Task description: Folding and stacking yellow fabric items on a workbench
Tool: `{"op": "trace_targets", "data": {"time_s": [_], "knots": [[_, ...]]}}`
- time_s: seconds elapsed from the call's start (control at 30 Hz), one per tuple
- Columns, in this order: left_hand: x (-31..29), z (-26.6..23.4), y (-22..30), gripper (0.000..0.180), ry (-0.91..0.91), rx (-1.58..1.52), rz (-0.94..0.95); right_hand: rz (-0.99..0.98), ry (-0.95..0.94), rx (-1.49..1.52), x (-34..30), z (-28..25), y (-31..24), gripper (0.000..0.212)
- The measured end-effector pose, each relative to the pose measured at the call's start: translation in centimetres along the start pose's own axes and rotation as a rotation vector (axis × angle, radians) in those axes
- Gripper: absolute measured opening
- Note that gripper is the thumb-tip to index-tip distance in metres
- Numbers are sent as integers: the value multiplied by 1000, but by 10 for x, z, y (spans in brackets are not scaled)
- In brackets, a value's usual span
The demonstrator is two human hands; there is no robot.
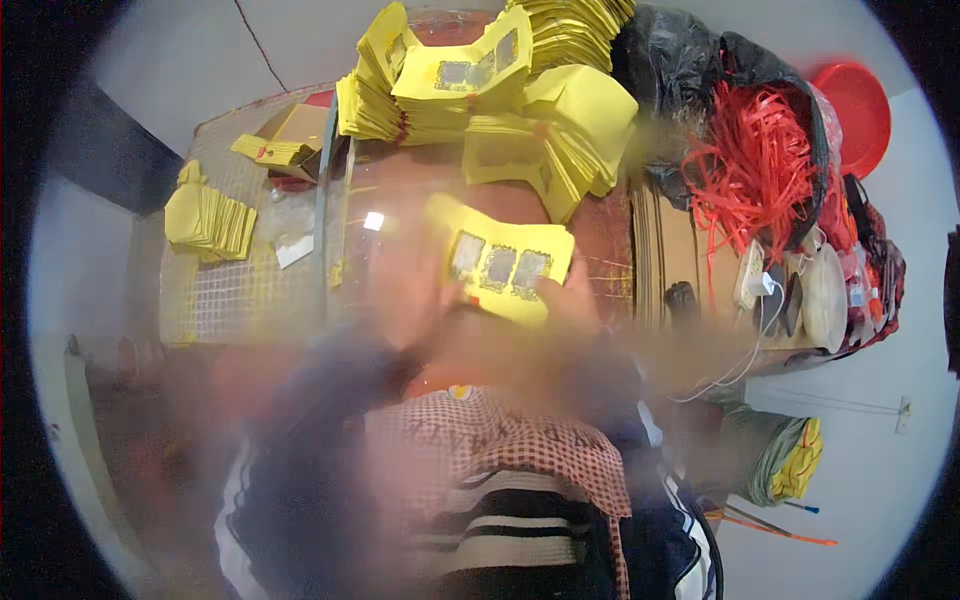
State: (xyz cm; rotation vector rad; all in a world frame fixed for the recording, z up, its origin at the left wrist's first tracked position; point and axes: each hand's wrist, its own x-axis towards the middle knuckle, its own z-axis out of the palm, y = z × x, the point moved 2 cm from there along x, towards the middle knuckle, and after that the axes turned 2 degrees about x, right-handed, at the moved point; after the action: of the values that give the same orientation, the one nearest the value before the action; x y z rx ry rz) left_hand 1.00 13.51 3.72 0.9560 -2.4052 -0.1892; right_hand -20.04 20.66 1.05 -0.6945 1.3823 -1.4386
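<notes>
Just above my lap, a yellow joss paper piece (pixel 507 262) with three silvery patches is held between both hands over the reddish-brown table. My left hand (pixel 412 288) grips its left end; that hand looks hazy in the smeared picture. At the right end, my right hand (pixel 572 302) closes on the paper, its thumb lying on the front near a patch. A small red mark shows at the paper's lower left edge. Beyond it stand fanned stacks of the same yellow paper (pixel 455 112), with another yellow stack (pixel 560 145) to their right.
On the left are a smaller yellow stack (pixel 208 222) and an open cardboard box (pixel 292 135). A black bag of red plastic strips (pixel 755 160) sits at the right, near cardboard sheets (pixel 662 255), a power strip (pixel 748 275) and a white cable. A red basin (pixel 852 120) stands behind.
</notes>
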Motion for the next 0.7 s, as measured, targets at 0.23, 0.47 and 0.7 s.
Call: {"op": "trace_targets", "data": {"time_s": [0.23,0.47,0.7], "knots": [[4,14,-44,44,-168,-1015,-603,-265,45,-210,0,11,15,71],[-28,16,-14,36,-42,-779,-436,-308,-78,-444,-31,15,20,70],[-43,37,-15,32,30,-794,-452,-388,-49,-492,-17,-16,87,61]]}}
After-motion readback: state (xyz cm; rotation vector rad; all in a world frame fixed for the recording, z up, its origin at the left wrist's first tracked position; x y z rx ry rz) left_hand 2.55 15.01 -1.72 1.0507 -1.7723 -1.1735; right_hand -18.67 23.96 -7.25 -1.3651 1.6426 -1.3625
